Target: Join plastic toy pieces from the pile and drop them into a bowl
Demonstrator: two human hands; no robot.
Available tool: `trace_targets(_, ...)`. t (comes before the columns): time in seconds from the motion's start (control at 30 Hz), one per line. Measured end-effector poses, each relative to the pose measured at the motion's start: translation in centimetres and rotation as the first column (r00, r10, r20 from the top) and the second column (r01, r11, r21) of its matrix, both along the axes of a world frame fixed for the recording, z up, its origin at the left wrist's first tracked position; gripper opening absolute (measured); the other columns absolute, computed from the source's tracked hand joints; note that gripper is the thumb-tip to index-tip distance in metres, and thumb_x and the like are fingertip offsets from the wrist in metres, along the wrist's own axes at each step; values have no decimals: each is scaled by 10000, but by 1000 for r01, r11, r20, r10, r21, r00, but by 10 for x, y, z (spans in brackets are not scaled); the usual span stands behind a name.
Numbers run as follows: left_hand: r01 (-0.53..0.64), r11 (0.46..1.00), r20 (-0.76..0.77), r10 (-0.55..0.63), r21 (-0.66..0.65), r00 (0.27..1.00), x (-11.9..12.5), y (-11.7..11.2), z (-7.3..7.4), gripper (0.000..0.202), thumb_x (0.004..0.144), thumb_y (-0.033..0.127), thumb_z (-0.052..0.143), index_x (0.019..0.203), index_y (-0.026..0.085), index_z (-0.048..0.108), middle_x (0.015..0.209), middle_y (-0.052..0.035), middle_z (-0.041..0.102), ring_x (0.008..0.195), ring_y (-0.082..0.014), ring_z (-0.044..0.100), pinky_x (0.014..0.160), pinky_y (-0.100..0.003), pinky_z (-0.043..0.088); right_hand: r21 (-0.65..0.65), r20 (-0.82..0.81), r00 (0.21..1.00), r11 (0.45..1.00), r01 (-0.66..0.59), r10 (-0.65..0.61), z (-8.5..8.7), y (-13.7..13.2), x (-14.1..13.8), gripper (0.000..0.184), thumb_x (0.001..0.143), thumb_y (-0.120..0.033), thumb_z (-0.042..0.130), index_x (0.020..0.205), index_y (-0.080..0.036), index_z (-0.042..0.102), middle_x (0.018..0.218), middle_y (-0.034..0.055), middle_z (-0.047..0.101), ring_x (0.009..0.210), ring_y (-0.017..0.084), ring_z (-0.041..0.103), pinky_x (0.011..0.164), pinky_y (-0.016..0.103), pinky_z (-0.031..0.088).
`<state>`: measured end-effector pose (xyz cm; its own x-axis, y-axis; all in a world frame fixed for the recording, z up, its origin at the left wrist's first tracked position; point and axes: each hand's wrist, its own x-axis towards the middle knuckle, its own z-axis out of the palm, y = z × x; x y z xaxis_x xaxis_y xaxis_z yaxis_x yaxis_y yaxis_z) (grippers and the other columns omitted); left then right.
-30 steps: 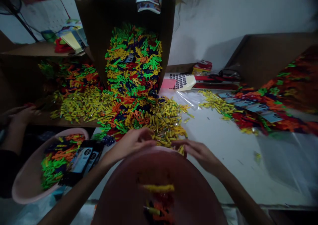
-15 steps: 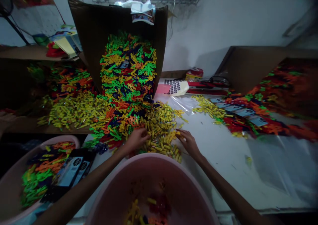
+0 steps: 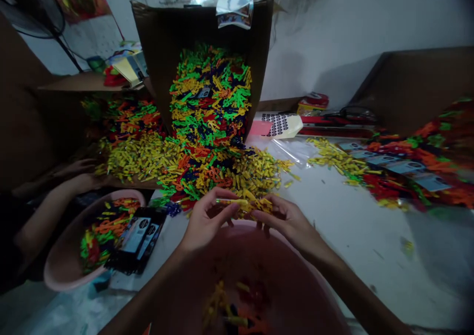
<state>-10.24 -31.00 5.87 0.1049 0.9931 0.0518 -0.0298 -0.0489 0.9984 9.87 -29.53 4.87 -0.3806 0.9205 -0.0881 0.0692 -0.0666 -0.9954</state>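
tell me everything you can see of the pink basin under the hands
The pink basin is a wide, round tub that looks like smooth plastic, with a rounded rim. Its interior is shadowed and mostly bare, with loose yellow, orange and red plastic pieces lying at the bottom. The left hand and right hand hang over its far rim. Its base is out of view.
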Motion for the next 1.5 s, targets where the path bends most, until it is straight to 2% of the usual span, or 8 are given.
trace_targets(0.27,-131,985,-210,152,108,966,-7,-10,-3,342,793,474,723,858,142,673,650,-25,664,516,-111,565,452,-191,412,176,109,956,952,250,-271,2,-23,-21,297,792,-479,703,822,-191,637,712,12,651,648,160,600,581,247,454)
trace_targets(0.47,-116,972,-319,179,205,931,-10,-10,-13,319,795,478,719,838,165,684,729,-36,692,586,-133,604,529,-211,457,258,142,952,938,230,-272,-7,-22,-22,261,809,-463,683,829,-206,645,733,11,666,663,164,619,597,247,481)
trace_targets(0.73,-25,999,-66,23,-40,998,0,-10,-15,364,741,486,739,754,158,582,571,24,591,471,-85,497,454,-172,362,384,322,939,923,-18,-116,-16,-15,2,239,877,-458,631,898,-221,654,763,-8,691,648,137,604,591,209,461)
trace_targets(1.03,-168,979,-247,193,118,950,4,3,-25,325,782,463,718,817,158,612,609,16,607,523,-94,527,491,-180,380,595,277,858,778,201,-433,-23,-23,-21,196,906,-432,582,891,-241,618,824,46,690,726,197,646,753,302,504)
trace_targets(1.23,158,975,-128,-179,-158,976,-7,8,-14,419,761,554,697,746,172,526,457,63,482,398,-72,416,410,-170,287,274,156,978,957,92,-139,-25,-21,-12,240,886,-446,606,838,-211,621,701,0,629,624,143,586,556,214,464)
trace_targets(1.3,181,969,-139,-205,-168,969,-15,9,-12,430,754,567,699,752,168,540,480,55,501,414,-76,437,425,-172,303,236,117,990,970,55,-84,-22,-21,-5,272,899,-459,589,829,-198,627,720,5,624,646,142,589,569,215,473)
trace_targets(1.43,497,859,-270,-511,-124,816,-40,34,-18,559,834,671,532,869,132,677,709,-64,672,592,-144,591,523,-216,406,229,267,917,905,-359,297,-10,-8,26,241,913,-439,588,985,-228,680,937,41,703,879,193,656,821,303,529)
trace_targets(1.5,447,894,-463,-411,-36,785,-46,59,-29,604,923,641,377,869,133,699,746,-79,686,655,-165,609,591,-239,436,274,371,905,907,-319,207,-17,13,49,258,954,-420,514,1070,-253,672,1046,58,706,969,217,653,893,344,513)
